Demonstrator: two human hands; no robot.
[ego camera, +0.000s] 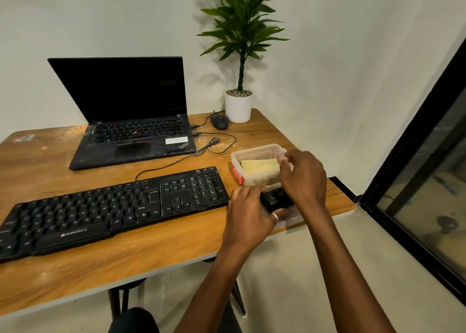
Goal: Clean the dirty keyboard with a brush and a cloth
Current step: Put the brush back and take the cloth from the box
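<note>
Keyboard [113, 206] runs lengthwise off to the left; left grip [249, 216], nearer it, clutches a small black thing [276, 197]. Right grip [305, 179] curls over the cloth tub [254, 150], hold unclear.

Most of the black object [276, 199] is covered by the left hand [248, 215] gripping it; identity unclear. Whether the right hand [303, 179] holds anything: cannot tell. Left end of keyboard [113, 206] cut off at frame edge.
</note>
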